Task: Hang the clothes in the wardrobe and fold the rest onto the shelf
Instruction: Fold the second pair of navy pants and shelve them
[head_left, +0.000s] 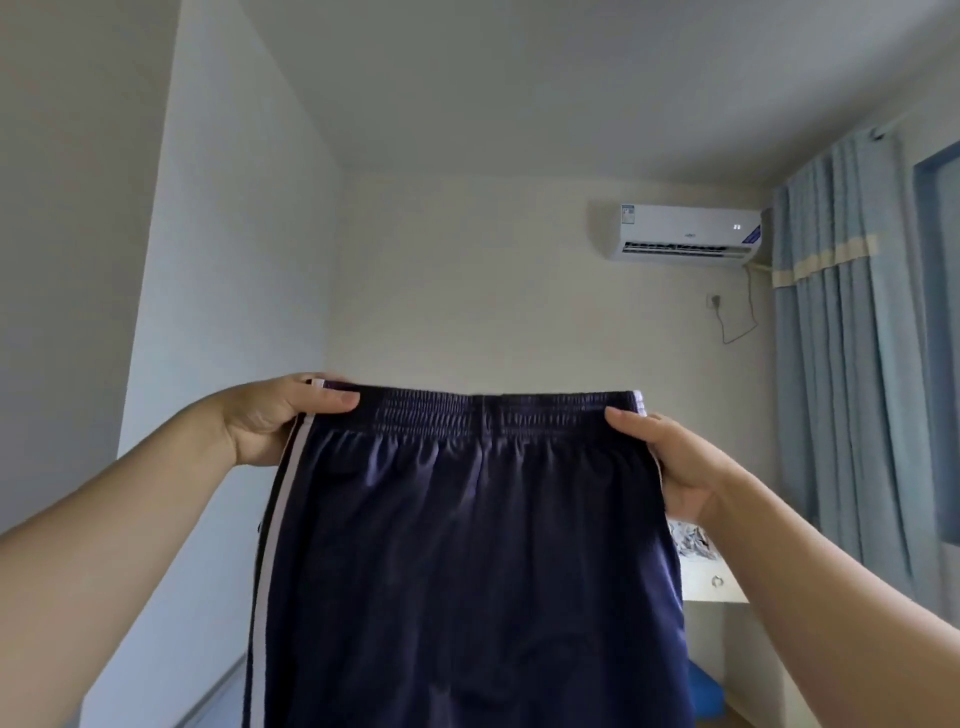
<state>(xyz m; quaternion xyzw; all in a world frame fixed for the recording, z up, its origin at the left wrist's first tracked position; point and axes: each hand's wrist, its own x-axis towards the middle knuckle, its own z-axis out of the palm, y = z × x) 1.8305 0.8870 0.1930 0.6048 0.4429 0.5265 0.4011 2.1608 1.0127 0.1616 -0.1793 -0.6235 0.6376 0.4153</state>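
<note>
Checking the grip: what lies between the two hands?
Head view: the waistband of the navy trousers stretches from left hand to right hand.

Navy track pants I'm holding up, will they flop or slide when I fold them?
Probably floppy: the navy track pants hang in soft folds below the waistband pinched by the left hand and right hand. Their sheen suggests thin, likely slippery fabric.

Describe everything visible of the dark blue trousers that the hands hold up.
The dark blue, slightly shiny fabric trousers hang upright, spread flat. The gathered elastic waistband is on top; white side stripes run down the left seam. The left hand and right hand pinch the waistband corners. The legs leave the frame below.
</note>
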